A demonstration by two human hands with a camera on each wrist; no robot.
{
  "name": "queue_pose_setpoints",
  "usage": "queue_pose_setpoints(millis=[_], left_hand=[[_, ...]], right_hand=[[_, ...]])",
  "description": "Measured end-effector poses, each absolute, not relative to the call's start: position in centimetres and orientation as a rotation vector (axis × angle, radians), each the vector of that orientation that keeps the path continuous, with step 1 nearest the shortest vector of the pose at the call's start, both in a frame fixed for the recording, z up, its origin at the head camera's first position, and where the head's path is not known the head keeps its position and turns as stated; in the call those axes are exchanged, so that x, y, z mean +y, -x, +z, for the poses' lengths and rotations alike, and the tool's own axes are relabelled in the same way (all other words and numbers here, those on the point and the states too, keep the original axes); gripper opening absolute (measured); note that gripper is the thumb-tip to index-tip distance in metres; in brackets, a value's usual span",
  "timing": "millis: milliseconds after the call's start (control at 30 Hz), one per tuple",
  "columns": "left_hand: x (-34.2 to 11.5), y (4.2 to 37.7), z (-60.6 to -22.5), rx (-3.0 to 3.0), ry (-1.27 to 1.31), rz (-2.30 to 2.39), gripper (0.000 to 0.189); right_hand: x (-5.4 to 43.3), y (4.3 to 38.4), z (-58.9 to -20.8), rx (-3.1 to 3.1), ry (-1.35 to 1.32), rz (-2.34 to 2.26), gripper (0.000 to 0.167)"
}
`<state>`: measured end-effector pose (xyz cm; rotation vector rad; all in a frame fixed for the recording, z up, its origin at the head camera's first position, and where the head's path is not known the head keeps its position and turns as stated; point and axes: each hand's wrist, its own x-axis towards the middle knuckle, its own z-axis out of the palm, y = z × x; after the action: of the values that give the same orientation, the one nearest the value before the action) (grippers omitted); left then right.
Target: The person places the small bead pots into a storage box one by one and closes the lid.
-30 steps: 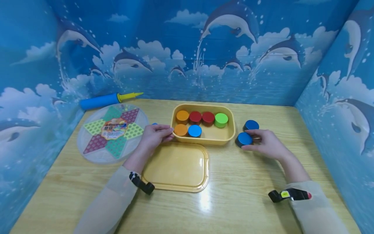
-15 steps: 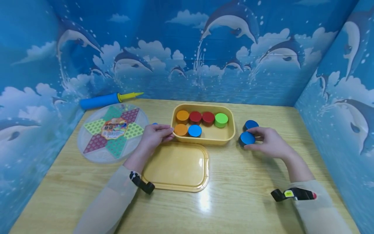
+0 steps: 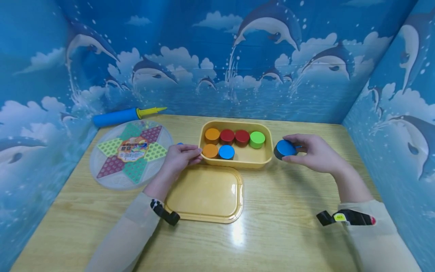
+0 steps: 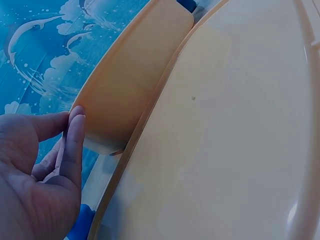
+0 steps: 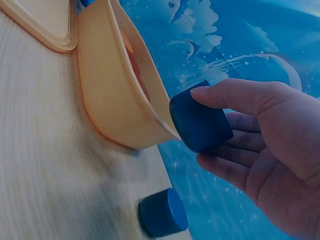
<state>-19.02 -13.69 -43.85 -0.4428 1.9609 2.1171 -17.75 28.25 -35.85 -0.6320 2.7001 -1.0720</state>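
Observation:
My right hand [image 3: 314, 153] grips a short blue cylinder [image 3: 284, 149] between thumb and fingers, raised above the table at the right end of a yellow box [image 3: 253, 164]. In the right wrist view the held cylinder overlaps the box's rim. A second blue cylinder [image 5: 164, 212] stands on the table below; my hand mostly hides it in the head view. My left hand [image 3: 180, 158] pinches the box's left front rim between thumb and fingers. Inside the box stand two orange cylinders [image 3: 212, 135], two red ones [image 3: 227, 136], a green one [image 3: 257, 139] and a light blue one [image 3: 226, 152].
A yellow lid [image 3: 205, 194] lies flat in front of the box. To the left are a round game board in clear packaging [image 3: 112, 166] and a blue pump [image 3: 117, 117] with a yellow nozzle. Something blue [image 4: 81, 222] shows behind my left hand. Dolphin-print curtains [image 3: 217, 56] enclose the table.
My right hand first shifts the blue cylinder slightly right along the table, then lifts it up and back towards the box's right end. The left hand stays at the rim.

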Motion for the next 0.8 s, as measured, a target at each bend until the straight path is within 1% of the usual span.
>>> queue_pose_setpoints(millis=[200, 600, 800], left_hand=[[-13.8, 19.1, -43.9, 1.976, 0.448, 2.095, 0.030], [-13.9, 19.2, -43.9, 1.959, 0.450, 2.107, 0.030], [-13.9, 19.2, -43.9, 1.967, 0.449, 2.096, 0.029]], right_hand=[[26.3, 18.9, -35.2, 2.655, 0.661, -1.071, 0.066], [22.6, 21.5, -36.0, 2.571, 0.741, -1.042, 0.066], [21.1, 22.2, -36.4, 2.529, 0.762, -0.991, 0.061]])
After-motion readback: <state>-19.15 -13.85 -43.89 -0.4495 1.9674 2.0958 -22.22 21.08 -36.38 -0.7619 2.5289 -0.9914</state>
